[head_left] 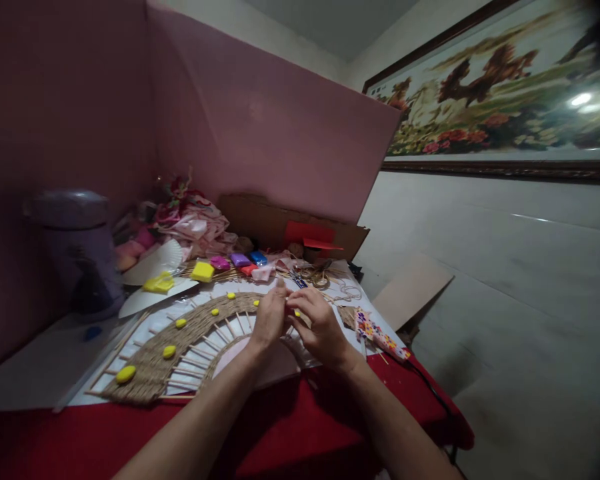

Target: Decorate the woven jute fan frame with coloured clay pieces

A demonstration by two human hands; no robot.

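Observation:
My left hand (270, 319) and my right hand (321, 325) meet above the right part of a fan-shaped frame of thin sticks with a woven twine band (155, 370). Both hands are closed, their fingertips pinched together; whatever is between them is too small or hidden to name. Flattened yellow clay pieces (126, 374) dot the twine band in spaced rows. A small yellow piece (297, 313) shows just behind my right fingers. Part of the band is covered by my hands. Inside the fan's inner curve lies a pale half-round piece (235, 357).
Beyond the fan lie packets of yellow clay (202, 271), purple clay (239, 259) and blue clay (259, 257). Loose twine (347, 290) and a flower-patterned tool with a cord (380, 335) are at right. A purple lidded container (75, 253) stands left, near crumpled pink fabric (200, 230).

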